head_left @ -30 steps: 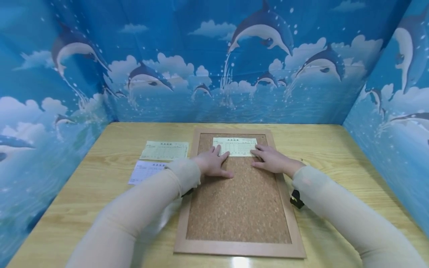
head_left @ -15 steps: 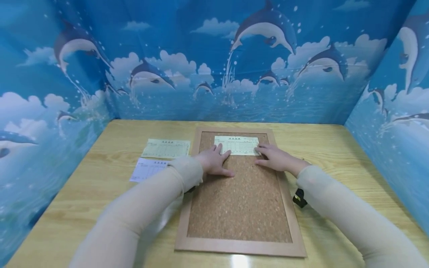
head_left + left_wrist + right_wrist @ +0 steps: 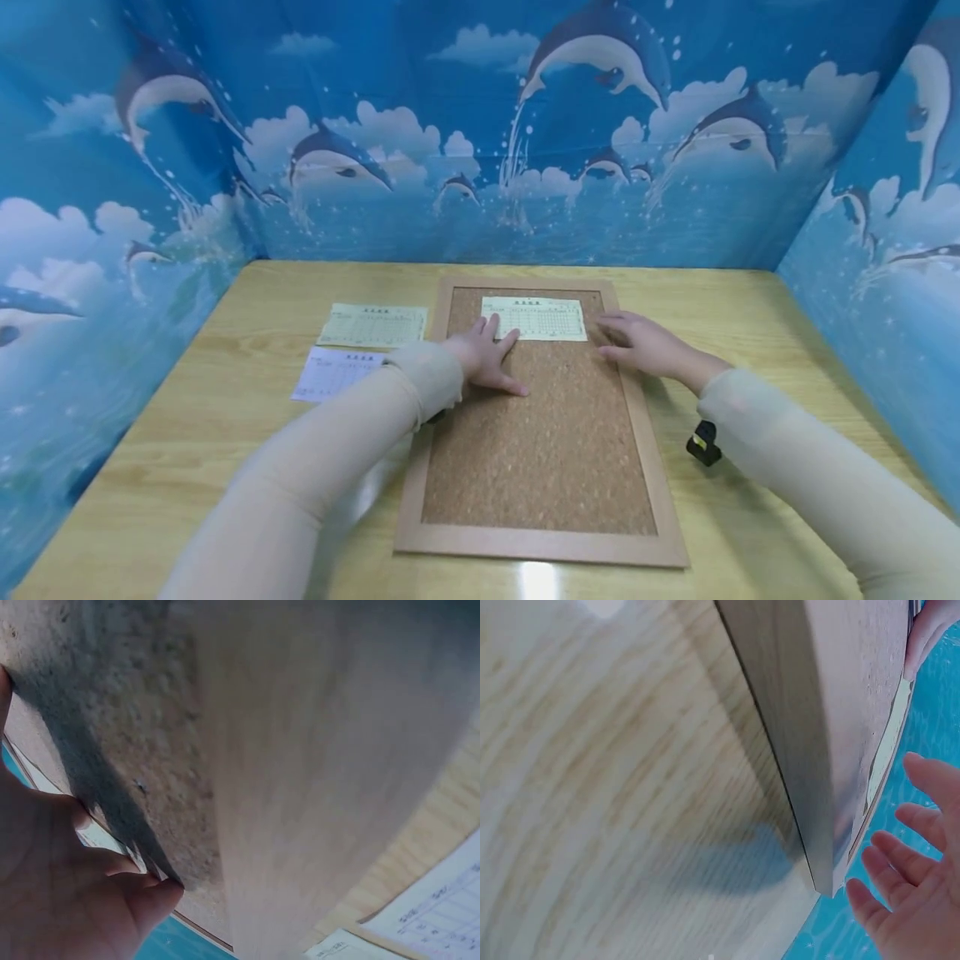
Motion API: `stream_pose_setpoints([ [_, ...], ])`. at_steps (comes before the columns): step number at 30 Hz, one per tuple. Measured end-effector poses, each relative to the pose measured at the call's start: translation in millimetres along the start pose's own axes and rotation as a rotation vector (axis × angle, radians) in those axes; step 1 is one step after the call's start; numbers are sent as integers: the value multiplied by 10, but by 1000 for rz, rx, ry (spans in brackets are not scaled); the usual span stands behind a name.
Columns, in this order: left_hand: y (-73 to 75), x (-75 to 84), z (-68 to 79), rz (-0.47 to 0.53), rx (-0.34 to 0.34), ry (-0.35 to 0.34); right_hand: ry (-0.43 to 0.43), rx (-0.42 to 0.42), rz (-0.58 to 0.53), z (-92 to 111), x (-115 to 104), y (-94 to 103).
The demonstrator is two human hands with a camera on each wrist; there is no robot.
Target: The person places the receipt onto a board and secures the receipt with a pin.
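Observation:
A pale green printed form (image 3: 543,320) lies near the top of a wood-framed cork board (image 3: 540,442). My left hand (image 3: 487,357) rests with spread fingers on the board, fingertips on the form's lower left corner. In the left wrist view, its fingers (image 3: 154,900) touch down by the form's edge, the thumb on the cork. My right hand (image 3: 648,346) is just right of the form, over the board's right frame, fingers relaxed and holding nothing. The right wrist view shows that hand (image 3: 922,877) raised off the board, with its fingers apart.
Left of the board, a second green form (image 3: 375,325) and a white form (image 3: 337,372) lie on the wooden table (image 3: 225,433). A blue dolphin-print curtain (image 3: 375,208) closes off the back and both sides.
My right hand has let go of the form's right edge and moved right, off the paper. My left hand stays on the lower left corner. The view has tilted slightly.

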State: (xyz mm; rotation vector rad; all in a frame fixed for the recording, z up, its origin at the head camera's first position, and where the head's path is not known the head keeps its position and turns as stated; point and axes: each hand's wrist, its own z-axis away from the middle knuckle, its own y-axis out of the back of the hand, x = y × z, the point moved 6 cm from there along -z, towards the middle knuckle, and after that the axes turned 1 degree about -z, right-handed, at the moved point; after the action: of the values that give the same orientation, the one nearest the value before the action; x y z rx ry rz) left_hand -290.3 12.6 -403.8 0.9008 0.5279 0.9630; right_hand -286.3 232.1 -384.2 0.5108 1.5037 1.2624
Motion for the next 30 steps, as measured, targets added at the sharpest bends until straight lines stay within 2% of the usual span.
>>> stream_pose_setpoints([
  [9,-15,7,-11,38,-39,16,-5,14,5,125,-30,78],
  [18,8,-8,22,47,-22,17,-22,38,22,193,-4,117],
  [22,-23,-24,-34,59,-36,34,-18,40,31,220,13,122],
  [25,-89,-54,-153,60,-37,44,-18,41,31,236,24,117],
  [28,-116,-67,-208,57,-40,50,-25,43,22,257,37,112],
  [30,-105,-61,-182,59,-43,47,-26,45,14,274,43,111],
])
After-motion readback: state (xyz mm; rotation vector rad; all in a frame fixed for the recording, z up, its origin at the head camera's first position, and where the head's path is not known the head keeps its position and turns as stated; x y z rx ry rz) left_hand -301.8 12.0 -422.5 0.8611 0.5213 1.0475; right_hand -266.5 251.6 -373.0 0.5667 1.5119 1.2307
